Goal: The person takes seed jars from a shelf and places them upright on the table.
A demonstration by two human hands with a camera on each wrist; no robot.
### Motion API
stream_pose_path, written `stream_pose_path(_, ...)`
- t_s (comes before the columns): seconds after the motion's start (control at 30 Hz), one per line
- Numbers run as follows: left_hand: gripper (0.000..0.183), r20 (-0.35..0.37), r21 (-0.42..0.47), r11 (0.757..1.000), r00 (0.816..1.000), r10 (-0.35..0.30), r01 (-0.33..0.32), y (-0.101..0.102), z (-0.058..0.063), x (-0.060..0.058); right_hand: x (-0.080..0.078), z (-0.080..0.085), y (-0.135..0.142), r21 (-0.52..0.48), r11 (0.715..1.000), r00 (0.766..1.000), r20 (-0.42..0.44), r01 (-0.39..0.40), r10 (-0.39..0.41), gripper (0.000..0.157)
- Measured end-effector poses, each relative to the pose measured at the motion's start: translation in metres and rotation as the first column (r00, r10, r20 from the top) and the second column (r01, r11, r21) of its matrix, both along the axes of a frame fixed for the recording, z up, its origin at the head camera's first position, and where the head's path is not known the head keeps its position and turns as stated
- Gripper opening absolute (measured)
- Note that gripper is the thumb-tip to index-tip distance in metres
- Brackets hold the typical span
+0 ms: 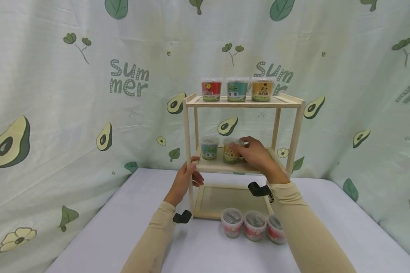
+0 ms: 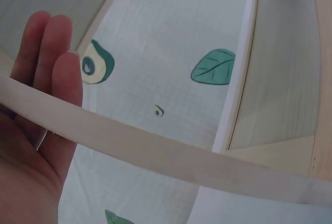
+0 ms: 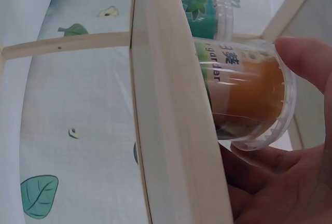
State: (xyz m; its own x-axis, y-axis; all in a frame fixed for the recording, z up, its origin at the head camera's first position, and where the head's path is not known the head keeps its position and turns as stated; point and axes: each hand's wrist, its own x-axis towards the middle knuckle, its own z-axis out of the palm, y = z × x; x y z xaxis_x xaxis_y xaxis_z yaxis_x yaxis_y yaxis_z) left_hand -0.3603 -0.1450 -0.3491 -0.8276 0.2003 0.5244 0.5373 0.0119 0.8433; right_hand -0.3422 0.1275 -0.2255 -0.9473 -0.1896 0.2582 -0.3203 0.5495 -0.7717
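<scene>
My right hand (image 1: pixel 256 153) grips an orange-labelled, clear-lidded plastic cup (image 3: pixel 249 92) near its lid, thumb on one side and fingers on the other. The cup stands upright at the middle board of a light wooden shelf rack (image 1: pixel 222 165). To its left on that board is a teal-labelled cup (image 1: pixel 209 148). My left hand (image 1: pixel 185 178) holds the rack's left front post at middle-board height. In the left wrist view, three fingers (image 2: pixel 67 79) extend past the pale wooden bar; the thumb and index finger are out of that view.
On the top board stand a red-labelled cup (image 1: pixel 211 90), a teal one (image 1: pixel 237 90) and an orange one (image 1: pixel 262 90). Three pink-labelled cups (image 1: pixel 232 223) sit on the white table (image 1: pixel 150 212) before the bottom board (image 1: pixel 225 198). A printed curtain (image 1: pixel 71 132) hangs behind.
</scene>
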Motion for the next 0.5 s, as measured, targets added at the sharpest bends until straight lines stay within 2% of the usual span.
stream_pose_path(0.17, 0.044, -0.002, 0.006, 1.000, 1.000, -0.004, 0.004, 0.001, 0.002, 0.003, 0.001, -0.001, 0.001, -0.080, 0.997, 1.000, 0.017, 0.007, -0.005, 0.094)
stream_pose_path(0.3, 0.045, 0.005, 0.017, 1.000, 1.000, -0.014, 0.014, 0.001, 0.001, 0.003, 0.006, -0.002, 0.003, -0.178, 0.984, 0.999, 0.022, -0.025, 0.029, 0.092)
stream_pose_path(0.5, 0.046, 0.007, 0.043, 0.999, 1.000, -0.016, 0.015, 0.002, -0.003, -0.001, 0.014, -0.005, 0.004, -0.241, 0.969, 0.998, -0.026, -0.055, 0.050, 0.084)
